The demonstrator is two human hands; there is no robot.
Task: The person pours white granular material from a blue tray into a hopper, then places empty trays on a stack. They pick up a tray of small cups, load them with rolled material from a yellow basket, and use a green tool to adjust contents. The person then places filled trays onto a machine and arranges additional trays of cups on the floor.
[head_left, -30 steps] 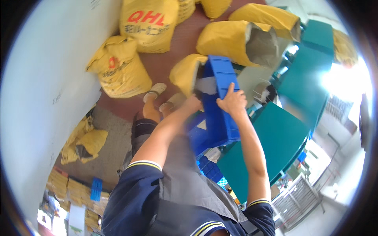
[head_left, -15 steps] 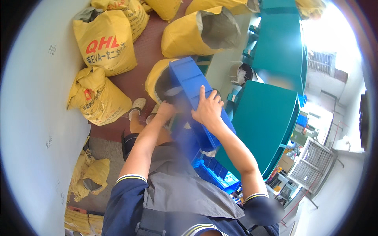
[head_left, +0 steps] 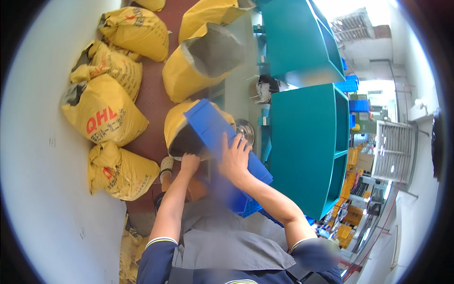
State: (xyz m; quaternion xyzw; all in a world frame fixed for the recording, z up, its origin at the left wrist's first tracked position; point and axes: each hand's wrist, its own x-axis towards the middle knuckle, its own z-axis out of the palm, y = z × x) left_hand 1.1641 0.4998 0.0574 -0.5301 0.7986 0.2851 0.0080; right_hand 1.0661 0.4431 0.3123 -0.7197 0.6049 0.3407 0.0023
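Observation:
A blue plastic bin (head_left: 208, 125) is tipped with its far end over the mouth of a yellow sack (head_left: 177, 120) standing on the floor. My right hand (head_left: 235, 158) holds the bin, its fingers spread across the bin's upturned face. At the near rim of the sack's dark opening, my left hand (head_left: 190, 163) is closed, apparently gripping the rim; its fingertips are hidden. Part of the bin's near end is blurred by a smear in the middle of the picture. What lies inside the sack is too dark to make out.
Another open yellow sack (head_left: 177, 71) stands just beyond. Several filled yellow sacks (head_left: 118, 118) line the white wall on the left. Teal cabinets (head_left: 302, 142) stand at the right. A round metal bowl (head_left: 245, 132) sits beside the bin, and a shoe (head_left: 166, 165) is near the sack.
My view has shifted, bringing more of the left-hand sacks and the metal bowl into sight. Both hands keep their places on the bin and at the sack's rim.

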